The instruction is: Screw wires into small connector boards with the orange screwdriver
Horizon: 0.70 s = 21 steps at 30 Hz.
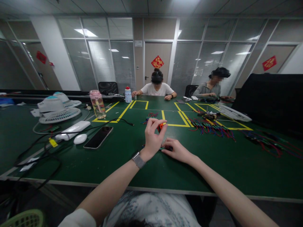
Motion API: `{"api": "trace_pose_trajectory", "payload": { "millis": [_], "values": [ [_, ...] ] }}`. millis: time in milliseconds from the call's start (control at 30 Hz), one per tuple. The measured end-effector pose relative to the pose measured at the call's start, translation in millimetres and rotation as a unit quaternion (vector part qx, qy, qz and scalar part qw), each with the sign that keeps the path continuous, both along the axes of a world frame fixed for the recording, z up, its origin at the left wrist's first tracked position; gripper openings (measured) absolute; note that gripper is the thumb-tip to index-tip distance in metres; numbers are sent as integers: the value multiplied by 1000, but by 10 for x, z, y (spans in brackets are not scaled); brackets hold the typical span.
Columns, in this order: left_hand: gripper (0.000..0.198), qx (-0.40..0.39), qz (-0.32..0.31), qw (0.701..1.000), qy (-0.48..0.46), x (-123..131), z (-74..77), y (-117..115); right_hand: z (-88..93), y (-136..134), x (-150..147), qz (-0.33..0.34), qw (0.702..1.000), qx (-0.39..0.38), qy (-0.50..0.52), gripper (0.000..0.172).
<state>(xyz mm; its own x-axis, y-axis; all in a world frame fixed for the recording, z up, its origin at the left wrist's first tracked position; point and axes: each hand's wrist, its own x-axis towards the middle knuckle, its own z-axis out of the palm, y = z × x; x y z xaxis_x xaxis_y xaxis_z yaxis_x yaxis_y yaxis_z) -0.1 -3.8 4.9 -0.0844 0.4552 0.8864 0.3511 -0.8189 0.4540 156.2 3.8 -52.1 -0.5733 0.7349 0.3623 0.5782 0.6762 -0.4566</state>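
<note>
My left hand, a watch on its wrist, is raised over the green table. Its thumb and fingers are closed round a small orange and black object, mostly hidden by the fingers. Just below and to the right, my right hand rests low at the table with its fingertips pressed together on a small green circuit board. Much of that board is covered by both hands. A dark spot shows under the right hand's fingers, too unclear to name.
Wired circuit boards lie in a heap at right, with a smaller bunch ahead. A phone, white mouse, power strip, bottle and fans stand left. Two people sit opposite. A black monitor blocks the right.
</note>
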Motion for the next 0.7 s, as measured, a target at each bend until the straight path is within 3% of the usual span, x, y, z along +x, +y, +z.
{"api": "trace_pose_trajectory", "payload": {
  "millis": [133,267,600,700],
  "values": [
    [26,-19,-32,999,11,-6,-9,6,-8,6,-6,-2,1000,-2,-3,11],
    [28,-28,-56,998,-2,-3,-18,23,-21,12,-7,0,1000,0,-2,12],
    [13,5,-3,1000,2,16,-21,8,-25,16,-2,2,1000,-7,1,12],
    [16,-6,-14,1000,6,6,-20,3,-18,15,0,1,1000,-7,1,12]
  ]
}}
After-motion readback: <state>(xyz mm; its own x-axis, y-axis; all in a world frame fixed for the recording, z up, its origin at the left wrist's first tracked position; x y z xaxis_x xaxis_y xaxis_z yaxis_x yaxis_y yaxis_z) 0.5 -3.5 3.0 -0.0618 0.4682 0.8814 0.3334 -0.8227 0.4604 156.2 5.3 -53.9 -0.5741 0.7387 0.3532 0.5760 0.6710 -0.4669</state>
